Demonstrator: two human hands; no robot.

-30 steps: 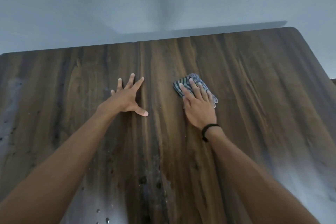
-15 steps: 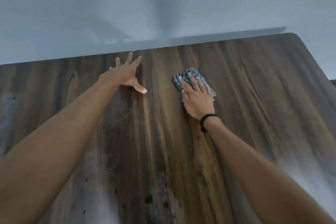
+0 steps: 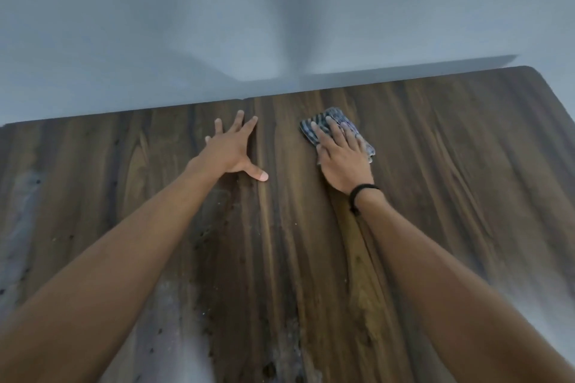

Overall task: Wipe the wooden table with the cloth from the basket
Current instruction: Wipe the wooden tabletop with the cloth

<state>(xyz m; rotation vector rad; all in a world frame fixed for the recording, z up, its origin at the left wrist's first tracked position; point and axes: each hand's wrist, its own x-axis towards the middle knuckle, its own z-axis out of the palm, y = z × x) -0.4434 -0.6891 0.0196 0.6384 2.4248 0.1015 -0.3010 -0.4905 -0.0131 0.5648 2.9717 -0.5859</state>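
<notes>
dark wooden surface [image 3: 435, 196] filling most of the view, far edge close against a pale grey wall [image 3: 186, 25]. pale smears and dark specks showing on the near and left parts, around the left forearm; judged not yet wiped there. no basket in view.

left hand [image 3: 231, 151] lying flat on the wood, fingers spread, thumb out to the side, gripping nothing; judged a brace for the long reach.

right hand [image 3: 340, 158] pressed palm-down on the cloth [image 3: 323, 123], fingers extended over it, not curled around it; grip open, holding the cloth only by downward pressure. thin black band [image 3: 362, 193] on that wrist.

cloth folded small, striped grey and white, lying near the far edge and right of the middle seam, half hidden under the fingers.

judged mid-stroke, reaching toward the back of the surface, with much of the job left.

possible trouble from here:
- cloth sliding out from under the flat palm on a quick pull back, since nothing pinches it.
- folded pad unrolling or bunching, leaving streaks rather than lifting dirt.
- pushing a little further could tip the cloth over the far edge, down against the wall.
- specks nearest the body missed if strokes stay this far out.
- braced left hand planted on parts needing a wipe, so marks left there.
</notes>
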